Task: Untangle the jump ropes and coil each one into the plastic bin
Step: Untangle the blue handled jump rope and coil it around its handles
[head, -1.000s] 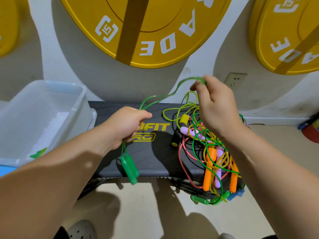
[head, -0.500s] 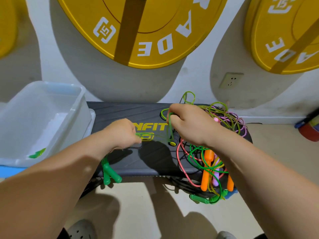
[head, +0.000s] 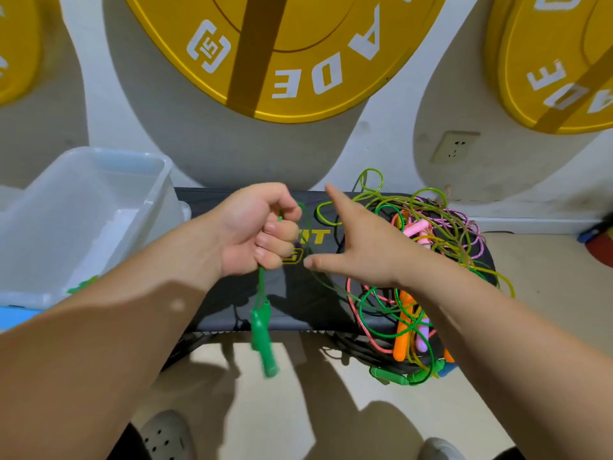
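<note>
My left hand [head: 257, 229] is closed in a fist on the green jump rope [head: 262, 293] above the middle of the black bench [head: 232, 293]. The rope's two green handles [head: 263, 340] dangle below the fist, past the bench's front edge. My right hand [head: 356, 242] is spread open just right of the fist, with the green cord running under its thumb toward the tangle. A tangle of ropes [head: 428, 260] in green, yellow-green, pink and coral, with orange and pink handles, lies on the bench's right end. The clear plastic bin [head: 109, 207] stands at the left.
Large yellow weight plates [head: 298, 51] lean on the white wall behind the bench. A wall socket [head: 455, 147] sits at the right. More green handles [head: 394, 378] hang off the bench's front right. My grey shoes [head: 166, 438] are on the beige floor below.
My left hand rose with the green rope and its handles swung up. My right hand let go of the cord, opened and moved beside the left fist.
</note>
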